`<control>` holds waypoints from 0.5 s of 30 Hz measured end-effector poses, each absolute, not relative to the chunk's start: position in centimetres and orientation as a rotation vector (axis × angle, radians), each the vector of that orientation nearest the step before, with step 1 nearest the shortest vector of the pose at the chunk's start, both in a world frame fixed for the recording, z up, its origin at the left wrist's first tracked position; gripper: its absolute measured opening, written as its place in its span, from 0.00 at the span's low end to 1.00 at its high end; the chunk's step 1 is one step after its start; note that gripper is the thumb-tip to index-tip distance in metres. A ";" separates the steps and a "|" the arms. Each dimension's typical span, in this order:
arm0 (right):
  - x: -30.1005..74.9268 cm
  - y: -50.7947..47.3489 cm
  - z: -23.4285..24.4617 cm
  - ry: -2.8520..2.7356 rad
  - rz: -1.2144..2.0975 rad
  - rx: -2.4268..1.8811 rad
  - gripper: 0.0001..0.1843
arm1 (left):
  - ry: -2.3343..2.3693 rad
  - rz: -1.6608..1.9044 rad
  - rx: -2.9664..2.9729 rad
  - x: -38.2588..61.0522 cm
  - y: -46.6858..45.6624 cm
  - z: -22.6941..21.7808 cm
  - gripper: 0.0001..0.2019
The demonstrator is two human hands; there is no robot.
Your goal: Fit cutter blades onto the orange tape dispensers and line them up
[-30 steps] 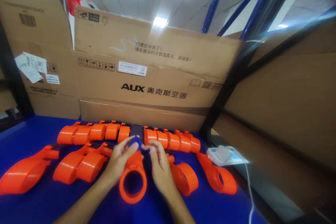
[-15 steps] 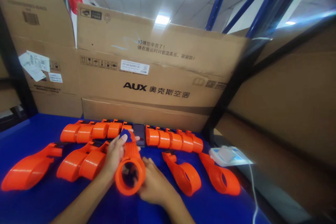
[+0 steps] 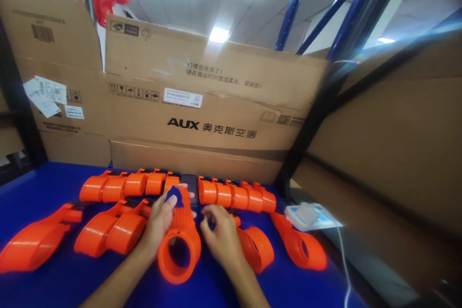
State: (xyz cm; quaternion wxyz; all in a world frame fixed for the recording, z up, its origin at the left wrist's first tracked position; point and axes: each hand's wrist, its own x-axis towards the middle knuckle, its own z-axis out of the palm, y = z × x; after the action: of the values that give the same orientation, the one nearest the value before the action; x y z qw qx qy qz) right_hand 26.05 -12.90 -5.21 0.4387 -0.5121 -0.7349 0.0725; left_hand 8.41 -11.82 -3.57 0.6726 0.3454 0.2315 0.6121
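My left hand (image 3: 161, 219) is closed around an orange plastic tape dispenser (image 3: 186, 243), gripping its narrow end. The thumb presses on a dark blue piece (image 3: 174, 197) there, and the open round ring points toward me. Just to the right, apart from the dispenser, my right hand (image 3: 222, 236) has its fingers curled together in a pinch. Something small and dark shows between those fingers, too unclear to name. Behind the right hand another orange dispenser (image 3: 265, 248) lies on the blue tabletop (image 3: 119, 281), partly covered by the hand.
Along the back stand several more orange dispensers (image 3: 117, 187), with a dark phone (image 3: 189, 187) among them. Others (image 3: 34, 245) lie at left. At right are a white-and-blue device with a cable (image 3: 312, 215) and a dispenser (image 3: 306, 250). A cardboard wall (image 3: 202, 154) closes the back.
My right hand has moved away from the dispenser's ring, up and to the right. The left hand still holds the dispenser, now slightly lower in view. The camera view has shifted slightly.
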 end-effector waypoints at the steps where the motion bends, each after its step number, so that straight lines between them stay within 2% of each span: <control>1: 26.2 -12.8 -5.2 -1.752 0.163 -1.279 0.09 | 0.529 1.387 0.821 8.4 -12.1 -3.4 0.30; 9: 26.6 -13.1 -5.2 -1.413 0.177 -1.302 0.06 | 0.578 1.199 1.154 8.7 -13.1 -2.9 0.22; 15: 26.1 -13.4 -4.9 -1.350 0.387 -1.143 0.07 | 0.685 1.203 1.258 9.2 -11.7 -4.2 0.22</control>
State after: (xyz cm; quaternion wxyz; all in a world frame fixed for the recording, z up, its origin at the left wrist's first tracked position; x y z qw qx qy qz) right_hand 26.07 -13.43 -4.87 0.6175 -0.4965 -0.5864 0.1682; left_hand 9.18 -11.73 -4.18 0.5936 0.5412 0.2948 0.5175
